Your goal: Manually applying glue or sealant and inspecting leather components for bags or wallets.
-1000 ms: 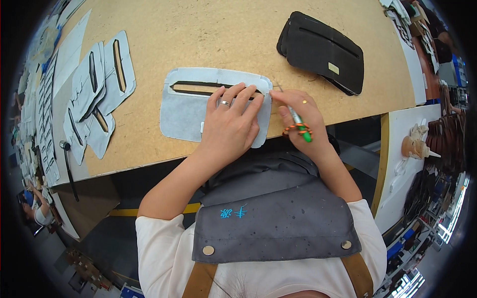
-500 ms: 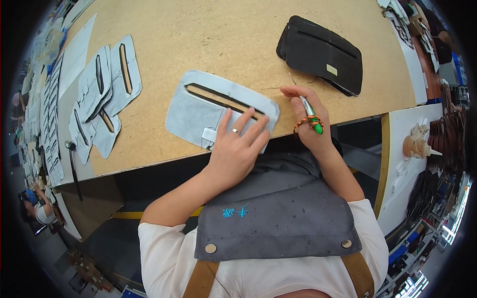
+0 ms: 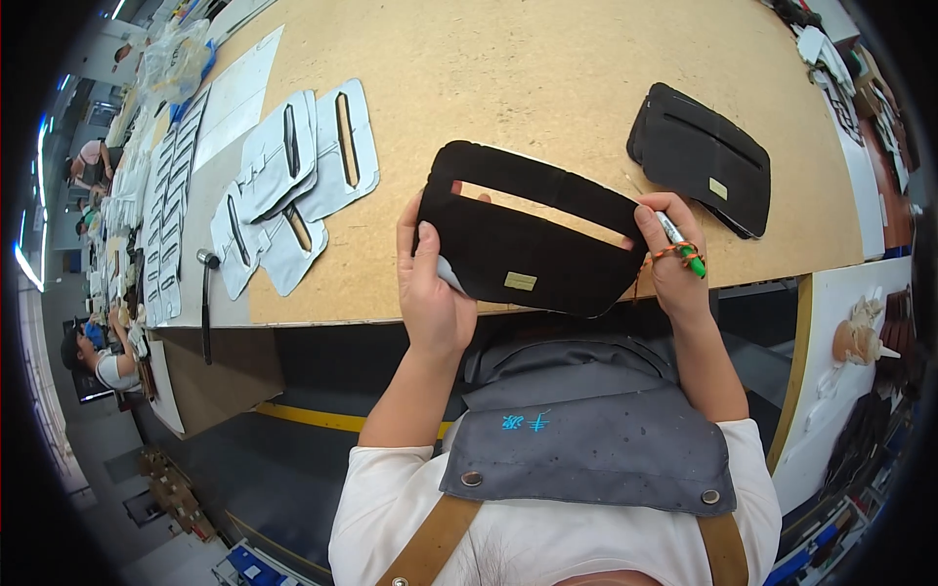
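A black bag panel [image 3: 576,256] with grey backing, a long slot and a small pale label is raised off the table with its black face showing. My left hand [image 3: 437,293] grips its left end, thumb on the black face and fingers behind. At the right end my right hand [image 3: 674,264] pinches the upper corner. Also tucked in that hand is a slim pen-like tool [image 3: 690,256] with a green end and an orange-and-black cord around it; its thin tip is hard to make out. Beyond this hand lies a stack of similar black panels [image 3: 718,146].
Several grey-backed slotted panels [image 3: 357,146] lie overlapping on the left of the wooden table [image 3: 469,59]. A hammer [image 3: 207,293] hangs over the front edge. A spool of thread [image 3: 860,340] is at the right. Another person [image 3: 112,361] is at far left.
The panel has been lifted and turned from its grey side to its black side. My left hand has gone from lying flat on it to gripping its end; my right now pinches the other.
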A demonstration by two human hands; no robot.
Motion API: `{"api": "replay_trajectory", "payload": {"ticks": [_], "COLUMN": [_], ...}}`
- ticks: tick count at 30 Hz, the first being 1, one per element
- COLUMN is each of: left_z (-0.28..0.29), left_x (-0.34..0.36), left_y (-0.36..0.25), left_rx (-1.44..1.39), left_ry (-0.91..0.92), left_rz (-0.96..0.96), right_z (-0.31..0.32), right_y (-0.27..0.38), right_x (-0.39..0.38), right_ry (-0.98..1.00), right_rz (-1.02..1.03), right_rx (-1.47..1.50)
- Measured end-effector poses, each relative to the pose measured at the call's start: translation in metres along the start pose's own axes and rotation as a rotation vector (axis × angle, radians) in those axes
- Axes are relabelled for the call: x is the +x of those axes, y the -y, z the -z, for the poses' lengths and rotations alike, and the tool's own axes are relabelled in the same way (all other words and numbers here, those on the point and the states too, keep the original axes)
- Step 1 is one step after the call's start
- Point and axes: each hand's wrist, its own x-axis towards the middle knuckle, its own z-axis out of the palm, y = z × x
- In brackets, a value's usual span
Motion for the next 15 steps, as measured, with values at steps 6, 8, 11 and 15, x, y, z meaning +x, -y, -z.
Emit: {"api": "replay_trajectory", "payload": {"ticks": [6,8,11,15], "left_z": [0.016,0.016,0.021,0.023], "left_x": [0.002,0.004,0.005,0.008], "left_y": [0.016,0.018,0.021,0.025], "left_rx": [0.062,0.040,0.039,0.020], "left_ry": [-0.111,-0.121,-0.133,-0.120], "left_rz": [0.033,0.044,0.065,0.027], "right_z": [-0.003,-0.002,-0.001,0.006], "right_y": [-0.003,-0.004,-0.002,0.000], "right_x": [0.017,0.019,0.019,0.019], "right_ry": [0.002,0.004,0.003,0.006], "right_rz": [0.209,0.188,0.172,0.057], "right_rx": [-0.343,-0.317,-0.356,-0.397]}}
